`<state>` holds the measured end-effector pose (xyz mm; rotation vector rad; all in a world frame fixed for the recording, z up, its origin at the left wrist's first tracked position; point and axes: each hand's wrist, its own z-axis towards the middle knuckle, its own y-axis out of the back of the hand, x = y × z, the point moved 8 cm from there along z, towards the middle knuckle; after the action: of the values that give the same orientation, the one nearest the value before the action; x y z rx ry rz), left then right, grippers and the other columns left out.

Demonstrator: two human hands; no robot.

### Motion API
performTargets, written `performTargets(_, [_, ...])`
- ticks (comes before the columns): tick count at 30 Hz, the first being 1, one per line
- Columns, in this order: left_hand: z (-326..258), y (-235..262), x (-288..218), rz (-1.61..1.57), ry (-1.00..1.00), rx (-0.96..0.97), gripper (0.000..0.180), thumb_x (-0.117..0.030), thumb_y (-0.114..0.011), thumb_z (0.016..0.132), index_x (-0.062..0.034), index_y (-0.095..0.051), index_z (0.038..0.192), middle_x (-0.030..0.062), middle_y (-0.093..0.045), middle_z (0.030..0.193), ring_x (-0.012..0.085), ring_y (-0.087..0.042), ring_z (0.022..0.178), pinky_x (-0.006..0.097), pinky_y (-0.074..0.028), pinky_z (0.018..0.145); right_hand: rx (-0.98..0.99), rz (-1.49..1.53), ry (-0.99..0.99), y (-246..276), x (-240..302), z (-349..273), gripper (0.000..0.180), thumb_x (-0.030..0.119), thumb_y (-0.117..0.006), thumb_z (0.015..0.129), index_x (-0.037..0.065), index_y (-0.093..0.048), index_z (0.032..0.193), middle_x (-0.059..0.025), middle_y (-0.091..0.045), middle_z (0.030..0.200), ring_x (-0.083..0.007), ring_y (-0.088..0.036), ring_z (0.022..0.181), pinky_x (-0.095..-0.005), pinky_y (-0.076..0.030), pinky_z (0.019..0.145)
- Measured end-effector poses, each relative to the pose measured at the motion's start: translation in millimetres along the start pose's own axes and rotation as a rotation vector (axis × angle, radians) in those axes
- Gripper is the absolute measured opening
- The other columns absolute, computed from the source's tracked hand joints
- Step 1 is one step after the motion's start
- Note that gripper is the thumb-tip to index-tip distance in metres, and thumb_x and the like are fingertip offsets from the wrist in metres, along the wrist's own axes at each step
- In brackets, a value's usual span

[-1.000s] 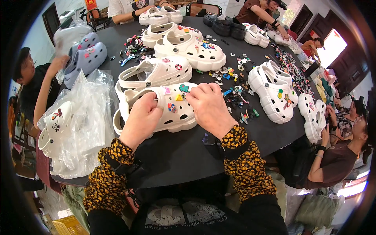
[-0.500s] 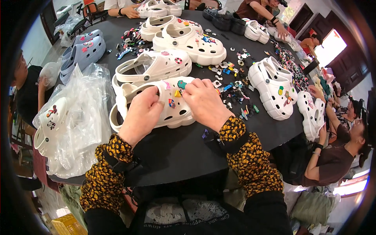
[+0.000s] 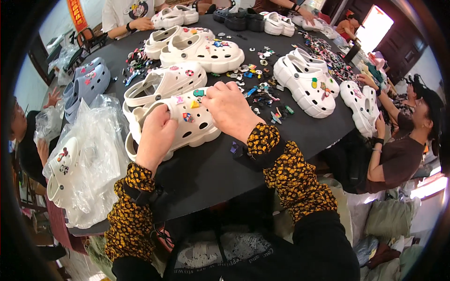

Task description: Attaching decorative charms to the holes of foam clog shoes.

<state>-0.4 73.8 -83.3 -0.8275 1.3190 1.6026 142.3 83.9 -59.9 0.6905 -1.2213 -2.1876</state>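
L hand [image 3: 158, 133] is curled closed on the opening rim of a chunky white foam-look clog w/ thick ridged sole [image 3: 199, 133]; R hand [image 3: 230, 110] has fingers bunched narrow at its toe, beside a flat green charm [image 3: 198, 92], can't tell if anything's pinched. Clog's on the near-left part of the matte black counter [image 3: 211, 182], toe pointing R. Prob. light, springy, not fragile, maybe a bit slick; best grip = rim or sole. Writing: pale print on wearer's black fabric top [image 3: 248, 250]; gold characters, red banner [image 3: 76, 14], far L; none legible on clog.
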Motion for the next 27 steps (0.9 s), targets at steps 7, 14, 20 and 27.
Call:
performTargets(7, [2,0,0,-0.059,0.004,0.033,0.020,-0.003,-0.049,0.077,0.0063,-0.055,0.093,0.0064,-0.058,0.078,0.0111,-0.052,0.072,0.025,-0.041,0.064,-0.156,0.142,-0.162,8,-17,0,0.004,0.011,-0.059,0.078,0.008,-0.061,0.079,-0.0048,-0.057,0.079,-0.0219,-0.054,0.082,-0.0350,-0.038,0.077])
performTargets(14, [1,1,1,-0.034,0.010,0.030,0.014,-0.004,-0.051,0.077,0.0061,-0.052,0.085,0.0065,-0.051,0.071,0.0123,-0.046,0.065,0.027,-0.039,0.060,-0.285,0.085,-0.113,10,-14,-1,0.005,0.011,-0.060,0.076,0.007,-0.058,0.077,-0.0056,-0.055,0.076,-0.0227,-0.053,0.080,-0.0351,-0.039,0.075])
performTargets(20, [1,2,1,-0.051,0.022,0.037,0.015,-0.005,-0.051,0.077,0.0064,-0.053,0.087,0.0063,-0.053,0.071,0.0126,-0.048,0.066,0.028,-0.040,0.060,-0.274,0.217,-0.134,6,-23,-6,0.006,0.012,-0.058,0.079,0.006,-0.059,0.078,-0.0067,-0.058,0.077,-0.0233,-0.055,0.080,-0.0352,-0.039,0.076])
performTargets(27, [0,3,2,-0.055,0.013,0.042,0.019,-0.002,-0.049,0.078,0.0047,-0.056,0.094,0.0013,-0.059,0.079,0.0056,-0.051,0.069,0.020,-0.040,0.060,-0.314,0.522,-0.213,4,-38,-14,0.018,0.009,-0.055,0.080,0.008,-0.064,0.096,-0.0047,-0.062,0.089,-0.0247,-0.055,0.092,-0.0383,-0.039,0.080])
